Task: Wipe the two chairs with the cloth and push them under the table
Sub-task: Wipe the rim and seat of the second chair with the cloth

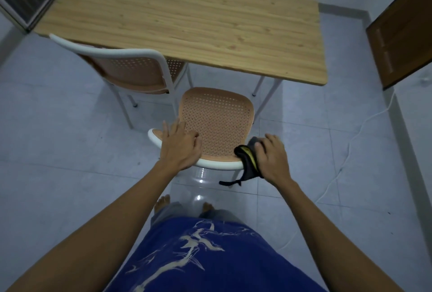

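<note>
2 chairs in play, both white-framed with orange mesh; the left chair (131, 74) stands at the near-left corner of the wooden table (187, 18), its seat partly under the top; moving right, the near chair (217, 116) stands out on the tiled floor (58, 151), seat just short of the table edge, backrest toward the person; left hand (181, 145) curls over the white top rail, thumb stuck out left; right hand (272, 158) is at the rail's right end, gripping the dark cloth (247, 163) against it, a tail dangling below; hands apart; far right, a white cable (350, 142) trails across the floor near a brown door (402, 34).
</note>
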A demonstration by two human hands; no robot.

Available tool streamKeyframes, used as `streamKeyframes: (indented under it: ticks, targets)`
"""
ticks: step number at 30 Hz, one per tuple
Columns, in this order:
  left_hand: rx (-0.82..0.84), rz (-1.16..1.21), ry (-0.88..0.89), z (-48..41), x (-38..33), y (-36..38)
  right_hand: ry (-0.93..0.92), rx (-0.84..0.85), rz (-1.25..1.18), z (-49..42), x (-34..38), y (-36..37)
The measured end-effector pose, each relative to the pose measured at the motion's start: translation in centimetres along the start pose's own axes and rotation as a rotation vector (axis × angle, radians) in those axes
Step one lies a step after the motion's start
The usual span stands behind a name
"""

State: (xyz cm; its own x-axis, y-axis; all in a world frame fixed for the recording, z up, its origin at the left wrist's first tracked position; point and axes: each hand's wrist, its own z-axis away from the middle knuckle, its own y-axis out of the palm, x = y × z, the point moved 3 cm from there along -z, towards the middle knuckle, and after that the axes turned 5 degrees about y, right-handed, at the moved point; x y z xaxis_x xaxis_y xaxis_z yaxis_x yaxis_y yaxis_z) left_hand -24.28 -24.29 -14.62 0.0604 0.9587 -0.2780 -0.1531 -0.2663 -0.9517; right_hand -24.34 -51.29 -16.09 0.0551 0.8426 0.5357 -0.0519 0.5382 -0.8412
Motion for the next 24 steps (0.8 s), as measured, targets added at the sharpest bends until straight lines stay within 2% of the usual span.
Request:
streamKeyframes:
  ticks: [3,5,8,12,15,17,20,24]
  targets:
    - [-0.100,0.081,-0.100,1.5,1.6,-0.7,0.107,-0.013,-0.026,0.7,-0.8,0.1]
    - [-0.043,0.124,-0.184,2.1,3.3,-0.8,0.104,-0.021,-0.016,2.8,0.7,0.6]
    - [0.084,0.133,-0.164,2.1,3.9,-0.6,-0.091,-0.047,0.146,5.5,4.8,2.6]
    - [0.101,0.171,-0.164,2.0,3.7,-0.8,-0.392,-0.011,0.280,5.8,9.5,5.0]
    - [0.101,0.251,-0.156,2.1,4.3,-1.2,-0.629,0.141,0.434,3.9,8.0,3.5]
    - [0.081,0.316,-0.189,2.4,5.4,-1.3,-0.707,0.179,0.519,3.2,5.6,2.1]
    - [0.037,0.404,-0.251,3.3,6.4,-1.3,-0.659,0.128,0.564,3.8,3.3,1.5]
    - [0.070,0.501,-0.267,3.5,7.4,-2.4,-0.635,0.080,0.515,5.1,8.7,5.4]
